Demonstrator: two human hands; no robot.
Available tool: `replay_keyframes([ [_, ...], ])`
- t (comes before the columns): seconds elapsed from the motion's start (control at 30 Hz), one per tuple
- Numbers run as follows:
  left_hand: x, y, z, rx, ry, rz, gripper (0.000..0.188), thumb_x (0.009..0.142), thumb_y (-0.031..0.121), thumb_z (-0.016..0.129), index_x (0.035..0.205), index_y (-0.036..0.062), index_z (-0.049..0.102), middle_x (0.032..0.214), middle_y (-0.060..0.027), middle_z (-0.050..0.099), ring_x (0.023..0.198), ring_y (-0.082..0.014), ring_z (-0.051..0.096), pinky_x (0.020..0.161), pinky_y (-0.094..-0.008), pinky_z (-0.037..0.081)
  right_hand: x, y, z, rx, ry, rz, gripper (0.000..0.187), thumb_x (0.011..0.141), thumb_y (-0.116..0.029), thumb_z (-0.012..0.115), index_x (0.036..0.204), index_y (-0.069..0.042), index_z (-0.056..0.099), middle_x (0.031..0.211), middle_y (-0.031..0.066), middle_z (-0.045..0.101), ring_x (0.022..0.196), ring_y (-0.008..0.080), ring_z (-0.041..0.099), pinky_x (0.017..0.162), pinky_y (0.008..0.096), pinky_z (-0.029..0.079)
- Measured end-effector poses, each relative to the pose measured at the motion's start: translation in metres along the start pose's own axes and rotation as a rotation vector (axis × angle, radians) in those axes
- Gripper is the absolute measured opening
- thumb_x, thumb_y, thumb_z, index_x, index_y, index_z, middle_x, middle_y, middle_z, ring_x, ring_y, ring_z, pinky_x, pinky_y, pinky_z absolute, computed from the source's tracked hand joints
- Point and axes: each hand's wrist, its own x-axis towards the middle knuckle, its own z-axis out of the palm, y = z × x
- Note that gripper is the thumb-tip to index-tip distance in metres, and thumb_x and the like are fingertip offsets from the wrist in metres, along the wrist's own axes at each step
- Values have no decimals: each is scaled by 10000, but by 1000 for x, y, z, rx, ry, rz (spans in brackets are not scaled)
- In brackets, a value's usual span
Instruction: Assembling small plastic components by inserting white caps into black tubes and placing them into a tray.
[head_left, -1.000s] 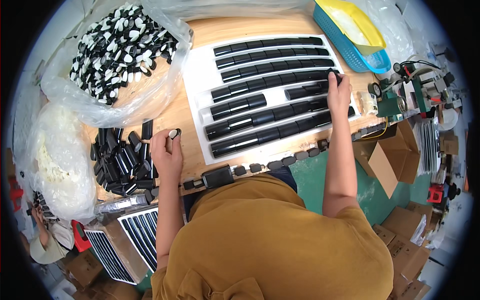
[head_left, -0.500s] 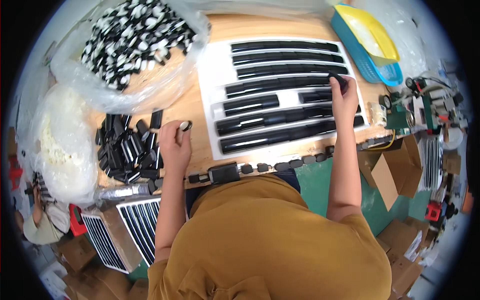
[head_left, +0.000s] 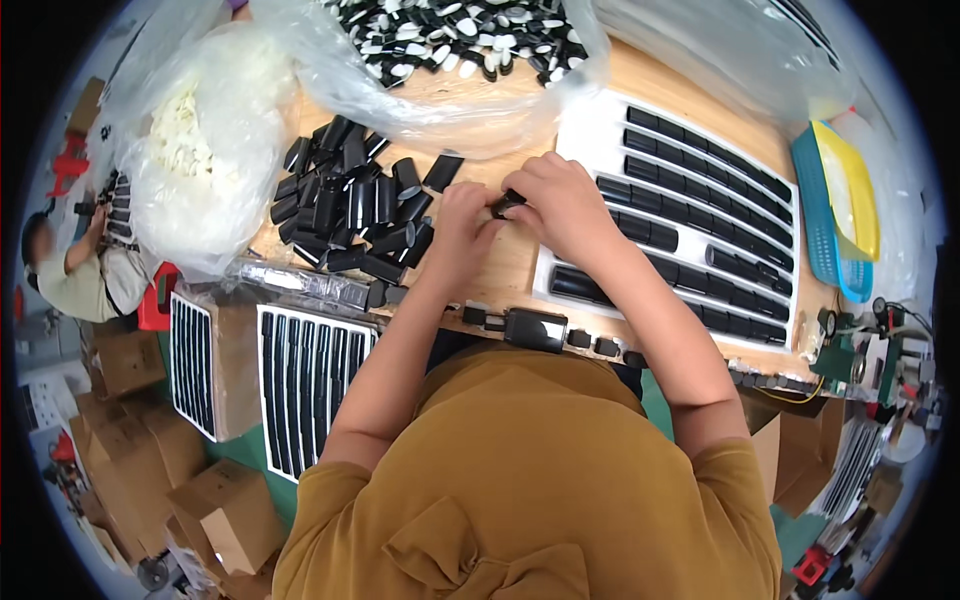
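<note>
My left hand [head_left: 465, 230] and my right hand [head_left: 570, 210] meet over the wooden table, fingertips closed around a small black piece [head_left: 508, 203]. The fingers partly cover it, and whether the left fingers also keep a small cap is hidden. Left of my hands lies a heap of glossy black short tubes [head_left: 355, 205], with one loose tube [head_left: 443, 171] at its edge. A white tray [head_left: 582, 135] carrying rows of similar black tubes sits to the right, partly behind my right forearm. One row has a white gap.
At the far side, a clear plastic bag [head_left: 450, 125] holds many black and white caps [head_left: 460, 35]. Another bag of whitish pieces [head_left: 185, 140] stands left. A blue basket [head_left: 825, 235] with a yellow tray [head_left: 850, 200] is at the right. Black parts [head_left: 535, 330] line the table's front edge.
My right hand has come left from the tray with a black piece. My left hand, which held a small black-and-white cap, now meets it. The view has turned left.
</note>
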Motion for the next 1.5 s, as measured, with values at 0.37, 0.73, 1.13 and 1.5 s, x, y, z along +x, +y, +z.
replay_keyframes([
  [0.37, -8, 2, 0, -142, -5, -205, 502, 762, -81, 700, 1222, 32, 531, 981, -86, 634, 1069, -320, 538, 946, -413, 428, 8, 6, 15, -161, -231, -80, 257, 723, -122, 766, 951, -99, 649, 909, 58, 608, 941, 266, 596, 819, 389, 467],
  [0.73, -13, 4, -1, -162, 2, -184, 377, 787, -69, 650, 1147, 22, 581, 947, -93, 643, 1064, -330, 542, 942, -417, 433, 1, 3, 11, -75, -222, 0, 192, 719, -33, 736, 888, -53, 647, 858, 105, 604, 899, 316, 628, 776, 429, 524],
  [1.13, -7, 3, 1, -6, -4, -30, 268, 732, 45, 737, 977, 58, 630, 977, -103, 580, 1029, -341, 527, 890, -427, 432, 6, 4, 6, 5, -293, 62, 215, 742, -47, 743, 936, -27, 654, 869, 140, 607, 857, 366, 631, 749, 449, 524],
  [1.5, -7, 1, 5, 22, -12, -10, 267, 753, 46, 745, 995, 33, 631, 982, -109, 579, 1030, -335, 516, 897, -423, 421, 3, 2, 1, -119, -256, -37, 233, 732, -57, 762, 933, -37, 647, 865, 116, 600, 833, 351, 635, 719, 443, 530],
])
